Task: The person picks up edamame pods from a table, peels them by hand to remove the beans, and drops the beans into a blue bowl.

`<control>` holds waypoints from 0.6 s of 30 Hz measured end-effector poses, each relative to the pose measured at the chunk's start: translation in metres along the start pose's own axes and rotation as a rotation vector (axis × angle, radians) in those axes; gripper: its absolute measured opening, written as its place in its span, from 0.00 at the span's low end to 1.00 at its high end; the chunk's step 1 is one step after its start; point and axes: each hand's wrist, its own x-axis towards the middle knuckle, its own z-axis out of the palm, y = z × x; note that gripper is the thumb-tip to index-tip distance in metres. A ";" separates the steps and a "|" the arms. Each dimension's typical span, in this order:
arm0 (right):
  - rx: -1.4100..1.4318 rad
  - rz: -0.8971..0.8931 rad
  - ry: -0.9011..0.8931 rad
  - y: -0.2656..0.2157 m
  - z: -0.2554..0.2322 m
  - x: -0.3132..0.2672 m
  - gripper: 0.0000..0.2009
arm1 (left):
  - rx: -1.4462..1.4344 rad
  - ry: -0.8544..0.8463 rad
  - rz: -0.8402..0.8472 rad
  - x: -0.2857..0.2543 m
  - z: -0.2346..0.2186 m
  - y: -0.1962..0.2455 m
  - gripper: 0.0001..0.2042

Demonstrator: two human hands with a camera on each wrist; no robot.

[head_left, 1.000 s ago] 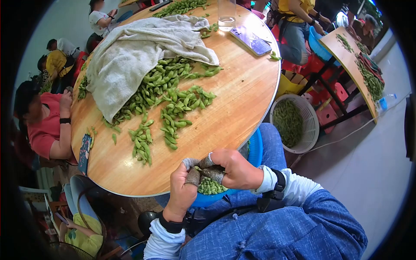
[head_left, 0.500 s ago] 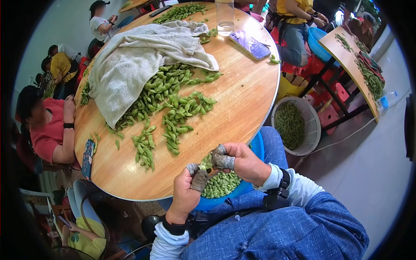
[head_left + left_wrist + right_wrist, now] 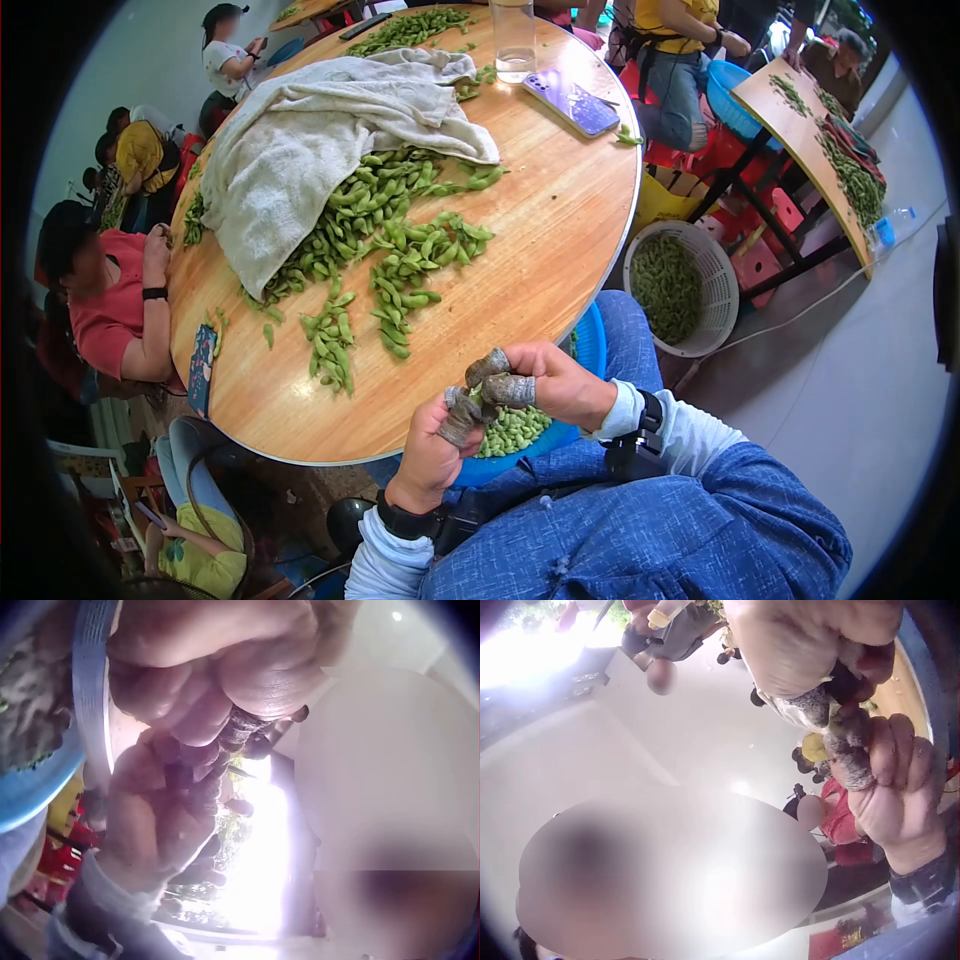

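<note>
Both hands meet above a blue basin [image 3: 560,437] of shelled green beans [image 3: 513,432], beside the round table's near edge. My left hand [image 3: 430,455] and my right hand [image 3: 565,385] have grey wrappings on thumbs and fingertips. Between those tips a green pod [image 3: 477,396] is pinched from both sides, mostly covered by the fingers. In the right wrist view a bit of green shows between the two hands' wrapped tips. The left wrist view has the fingers bunched together, the pod itself not clear. Unshelled pods [image 3: 405,280] lie on the table, partly under a pale cloth [image 3: 290,160].
On the round table [image 3: 540,230] stand a glass [image 3: 514,45], a purple phone [image 3: 572,103] and a dark patterned phone [image 3: 201,370]. A white basket [image 3: 715,290] of pods is on the floor at right. Several people sit around, one in red [image 3: 118,300] at left.
Compared with half a second ago, the hands have come closer together and the pod, which showed plainly between them, is mostly hidden. The view has shifted slightly.
</note>
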 end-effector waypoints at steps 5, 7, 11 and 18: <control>0.002 -0.054 0.012 0.010 -0.004 0.002 0.11 | -0.479 -0.231 -0.224 0.003 -0.009 0.003 0.06; -0.006 -0.048 0.002 0.008 -0.005 0.003 0.10 | -0.449 -0.220 -0.245 0.004 -0.007 0.008 0.06; -0.037 0.034 0.065 -0.005 -0.001 0.000 0.10 | 0.113 0.035 0.114 0.004 -0.002 0.004 0.09; -0.193 -0.019 0.041 -0.005 0.004 0.003 0.09 | 0.862 0.208 0.622 0.002 -0.001 -0.006 0.06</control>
